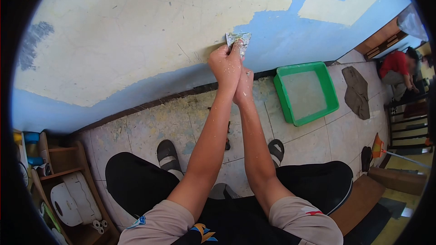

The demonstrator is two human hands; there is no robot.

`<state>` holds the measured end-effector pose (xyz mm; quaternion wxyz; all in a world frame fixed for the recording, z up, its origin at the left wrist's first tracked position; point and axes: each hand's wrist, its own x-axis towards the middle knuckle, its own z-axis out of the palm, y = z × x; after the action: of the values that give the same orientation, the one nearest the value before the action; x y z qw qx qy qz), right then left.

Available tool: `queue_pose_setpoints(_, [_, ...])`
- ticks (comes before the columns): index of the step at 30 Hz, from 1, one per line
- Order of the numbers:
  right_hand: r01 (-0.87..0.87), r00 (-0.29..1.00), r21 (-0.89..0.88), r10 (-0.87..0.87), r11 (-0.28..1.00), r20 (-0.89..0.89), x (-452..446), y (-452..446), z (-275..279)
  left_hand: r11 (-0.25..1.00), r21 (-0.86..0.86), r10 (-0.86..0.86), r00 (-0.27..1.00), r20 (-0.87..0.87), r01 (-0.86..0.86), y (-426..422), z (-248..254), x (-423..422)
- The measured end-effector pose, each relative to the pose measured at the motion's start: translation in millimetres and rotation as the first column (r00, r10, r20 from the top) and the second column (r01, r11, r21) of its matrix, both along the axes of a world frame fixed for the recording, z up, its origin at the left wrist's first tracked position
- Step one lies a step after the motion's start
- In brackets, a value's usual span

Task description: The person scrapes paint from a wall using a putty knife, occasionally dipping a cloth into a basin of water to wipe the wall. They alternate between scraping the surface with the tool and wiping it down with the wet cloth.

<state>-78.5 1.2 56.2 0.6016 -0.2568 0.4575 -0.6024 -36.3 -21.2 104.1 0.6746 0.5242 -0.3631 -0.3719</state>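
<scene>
Both my hands are together on a scraper (239,39) whose blade, covered with paint bits, lies against the wall (150,31) at the edge between bare cream plaster and blue paint. My left hand (225,67) has its fingers curled at the tool, thumb up along it. Just behind and to the right, my right hand (245,81) is closed, its fingers partly hidden by the left. Pale flakes speckle both hands and forearms. The scraper's handle is hidden within the hands.
A green basin (335,104) with cloudy water stands on the tiled floor right of my arms. Beyond lie a dark cloth (356,91) and an orange dustpan (377,146). A person in red (394,63) crouches far right. A wooden shelf (61,172) stands left.
</scene>
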Motion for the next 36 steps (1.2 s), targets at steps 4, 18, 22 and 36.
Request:
queue_pose_setpoints(4, [0.041,0.994,0.001,-0.04,0.999,0.105,12.9,-2.3,-6.7,1.0,0.02,-0.006,0.989,0.147,0.003,0.4,7.9,7.1])
queue_pose_setpoints(18, [0.033,0.998,-0.014,-0.033,0.999,0.046,8.9,4.4,32.0,1.0,-0.013,0.024,0.994,0.105,-0.023,-2.8,23.2,4.4])
queue_pose_setpoints(22, [0.2,0.961,-0.012,-0.198,0.98,-0.191,7.6,-14.4,22.8,0.998,-0.066,0.013,0.999,-0.042,-0.016,-6.5,32.5,-4.4])
queue_pose_setpoints(36, [-0.385,0.454,-0.1,0.094,0.918,-0.886,-9.1,32.1,86.8,0.988,-0.114,-0.03,0.606,-0.795,-0.1,37.4,-4.0,32.9])
